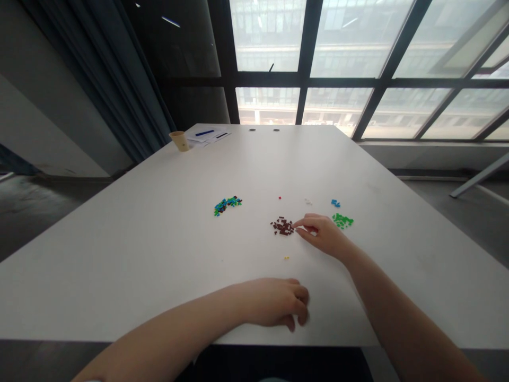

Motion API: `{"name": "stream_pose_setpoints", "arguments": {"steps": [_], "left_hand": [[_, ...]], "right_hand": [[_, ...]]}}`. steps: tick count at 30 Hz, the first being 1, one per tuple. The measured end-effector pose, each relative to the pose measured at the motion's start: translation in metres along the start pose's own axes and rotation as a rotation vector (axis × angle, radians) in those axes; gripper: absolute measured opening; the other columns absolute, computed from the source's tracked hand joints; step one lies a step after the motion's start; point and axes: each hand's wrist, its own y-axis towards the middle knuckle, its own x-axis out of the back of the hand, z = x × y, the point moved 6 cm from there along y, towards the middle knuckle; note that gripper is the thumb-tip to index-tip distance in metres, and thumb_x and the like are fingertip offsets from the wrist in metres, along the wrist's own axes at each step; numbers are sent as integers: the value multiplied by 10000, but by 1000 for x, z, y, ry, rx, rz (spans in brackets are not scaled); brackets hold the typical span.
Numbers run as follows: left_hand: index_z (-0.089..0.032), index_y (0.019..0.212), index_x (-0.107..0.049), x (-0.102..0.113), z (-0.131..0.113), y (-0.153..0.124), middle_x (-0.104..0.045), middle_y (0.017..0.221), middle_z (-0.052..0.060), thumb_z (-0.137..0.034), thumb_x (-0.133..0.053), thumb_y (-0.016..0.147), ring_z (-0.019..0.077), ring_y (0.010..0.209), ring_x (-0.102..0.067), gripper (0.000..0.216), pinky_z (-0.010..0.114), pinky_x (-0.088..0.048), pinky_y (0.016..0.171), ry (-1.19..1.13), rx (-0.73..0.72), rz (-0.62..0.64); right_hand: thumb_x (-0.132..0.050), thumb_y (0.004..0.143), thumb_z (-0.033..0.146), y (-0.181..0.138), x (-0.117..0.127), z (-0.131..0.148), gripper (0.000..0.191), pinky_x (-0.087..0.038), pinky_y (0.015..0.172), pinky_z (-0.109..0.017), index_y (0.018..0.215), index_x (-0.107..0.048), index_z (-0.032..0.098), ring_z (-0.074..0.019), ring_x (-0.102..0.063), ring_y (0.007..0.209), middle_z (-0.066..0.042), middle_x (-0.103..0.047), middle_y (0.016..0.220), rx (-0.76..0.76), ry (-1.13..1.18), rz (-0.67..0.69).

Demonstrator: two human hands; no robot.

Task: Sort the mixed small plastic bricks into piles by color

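Observation:
My right hand (pixel 320 232) reaches to the right edge of a loose pile of small dark brown building bricks (pixel 283 226). Its thumb and forefinger nearly meet at the pile; whether a brick is between them is too small to tell. Near the table's front edge rests my left hand (pixel 284 302), fingers curled inward, their inner side hidden. Just behind the right hand lie green bricks (pixel 342 220), with a few blue bricks (pixel 335 203) beyond them. Yellow pieces (pixel 286 258) lie between the two hands. A mixed heap of blue, green and brown bricks (pixel 226 205) sits to the left.
Beyond the brown pile are a single red piece (pixel 280 198) and some white pieces (pixel 308 201). At the white table's (pixel 159 254) far left stand a tan cup (pixel 180 141) and papers (pixel 199 139) with a blue pen (pixel 204 132). Large windows (pixel 270 37) rise behind.

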Motion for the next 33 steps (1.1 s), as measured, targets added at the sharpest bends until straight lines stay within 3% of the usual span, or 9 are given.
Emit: {"name": "stream_pose_setpoints", "arguments": {"steps": [4,7,10,14,19,24,28,33], "left_hand": [[-173,800,-604,1,13,-1,-584,802,35,-81,-521,773,143,803,-520,127,220,-432,707,56,92,3],[-183,848,-606,17,16,-4,-595,870,54,-42,-466,779,153,847,-523,210,258,-428,779,41,150,-84],[-189,875,-610,35,19,-10,-586,928,56,-51,-440,786,133,836,-536,236,257,-441,790,-135,164,-197],[-174,863,-598,64,33,-25,-558,910,64,-122,-488,785,133,840,-537,145,238,-471,719,-366,217,-483],[-173,842,-576,88,47,-45,-508,965,70,-165,-557,774,139,910,-531,71,242,-489,739,-501,193,-876],[-185,859,-559,92,42,-52,-460,1099,60,-153,-585,761,100,868,-567,106,244,-504,770,-515,145,-1081],[-184,835,-524,91,42,-54,-440,1163,55,-159,-602,754,70,781,-597,115,244,-518,762,-546,149,-1184],[-186,808,-473,88,49,-55,-395,1242,45,-166,-631,735,76,821,-604,175,265,-515,812,-593,118,-1271]], "right_hand": [[-491,801,253,0,0,-2,204,-340,573,-216,814,-684,188,-86,-428,557,3,-515,615,-10,-7,11],[-491,800,249,0,-1,-5,202,-343,577,-218,796,-683,187,-88,-433,562,2,-521,614,-14,-10,11],[-481,809,258,0,-2,-8,214,-347,573,-216,795,-682,186,-88,-440,564,-2,-534,627,-31,-3,10],[-481,810,270,0,-1,-11,215,-354,564,-215,804,-680,190,-93,-457,575,-11,-560,657,-47,3,5],[-474,812,256,-3,-2,-7,221,-359,578,-220,808,-684,189,-97,-476,592,-17,-578,670,-60,24,16],[-477,813,254,-2,-3,-5,214,-350,584,-224,805,-683,196,-96,-475,602,-14,-585,675,-73,20,36],[-485,812,265,-1,-5,-7,211,-343,579,-226,803,-684,194,-94,-464,589,-9,-569,652,-75,16,40],[-487,818,270,0,-9,-6,213,-340,572,-225,771,-677,183,-91,-458,581,-6,-553,634,-50,26,40]]}}
